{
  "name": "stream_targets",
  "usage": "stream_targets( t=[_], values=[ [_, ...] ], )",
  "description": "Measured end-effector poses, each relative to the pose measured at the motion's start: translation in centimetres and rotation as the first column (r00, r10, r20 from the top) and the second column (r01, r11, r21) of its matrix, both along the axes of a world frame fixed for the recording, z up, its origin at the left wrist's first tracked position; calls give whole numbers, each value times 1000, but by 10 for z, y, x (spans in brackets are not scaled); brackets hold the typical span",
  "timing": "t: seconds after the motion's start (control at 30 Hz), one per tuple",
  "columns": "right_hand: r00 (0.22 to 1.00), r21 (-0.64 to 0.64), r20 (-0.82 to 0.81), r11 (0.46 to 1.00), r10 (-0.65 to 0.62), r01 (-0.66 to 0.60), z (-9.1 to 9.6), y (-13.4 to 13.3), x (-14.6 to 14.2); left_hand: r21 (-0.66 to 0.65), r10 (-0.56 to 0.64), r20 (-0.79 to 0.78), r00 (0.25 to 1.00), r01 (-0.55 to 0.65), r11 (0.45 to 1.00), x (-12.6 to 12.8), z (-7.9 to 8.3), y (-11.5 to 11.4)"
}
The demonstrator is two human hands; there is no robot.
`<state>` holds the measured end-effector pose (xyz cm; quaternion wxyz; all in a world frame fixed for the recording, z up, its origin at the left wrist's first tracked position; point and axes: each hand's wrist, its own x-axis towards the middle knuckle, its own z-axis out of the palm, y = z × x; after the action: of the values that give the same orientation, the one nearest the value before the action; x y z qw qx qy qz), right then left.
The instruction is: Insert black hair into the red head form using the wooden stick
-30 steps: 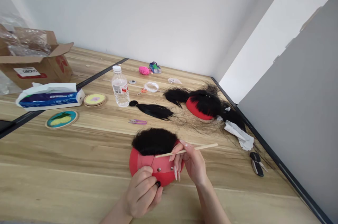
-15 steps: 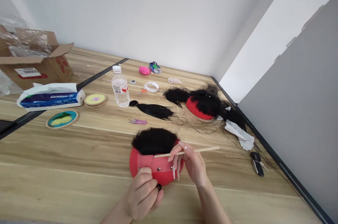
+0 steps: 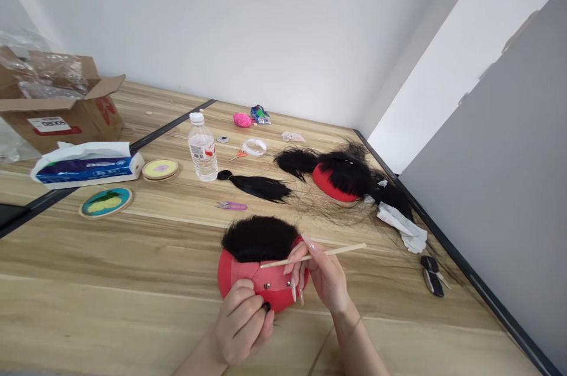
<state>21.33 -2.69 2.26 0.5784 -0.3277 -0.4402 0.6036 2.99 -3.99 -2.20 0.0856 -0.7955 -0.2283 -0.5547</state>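
Note:
A dome-shaped red block (image 3: 225, 275) with short black hair (image 3: 261, 237) on its far side rests in front of me. A pinkish band (image 3: 277, 274), fixed with silver round-headed pins, crosses its near face. My left hand (image 3: 243, 320) is closed at the near edge, pinching black hair; a dark tuft shows in its fist and a fine strand runs up to the band. My right hand (image 3: 321, 272) grips a thin wooden stick (image 3: 343, 249) like a pen, its tip at the band below the hairline. Any hook on the tip is too small to see.
Beyond the block lie purple thread snips (image 3: 233, 206), a black hair bundle (image 3: 261, 187) and a water bottle (image 3: 202, 149). Another red block with hair (image 3: 332, 184) stands back right. At left are a tissue pack (image 3: 88, 166), embroidery hoops (image 3: 106, 202) and a cardboard box (image 3: 66, 122).
Both hands stay almost in place. The stick has shifted very slightly, its tip still at the band. A long, fine dark strand now shows by my right forearm.

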Motion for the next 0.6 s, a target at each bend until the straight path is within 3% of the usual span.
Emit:
stream_targets(
  t=[0.23, 0.6],
  values=[
    [999, -36, 27, 998, -47, 48, -8, 5, 1, -10, 24, 2, 1000, -24, 1000, 0, 2, 1],
    [976, -126, 152, 976, -158, 177, -4, 8, 0, 3, 33, 5, 999, -33, 999, 3, 5, 2]
  ],
)
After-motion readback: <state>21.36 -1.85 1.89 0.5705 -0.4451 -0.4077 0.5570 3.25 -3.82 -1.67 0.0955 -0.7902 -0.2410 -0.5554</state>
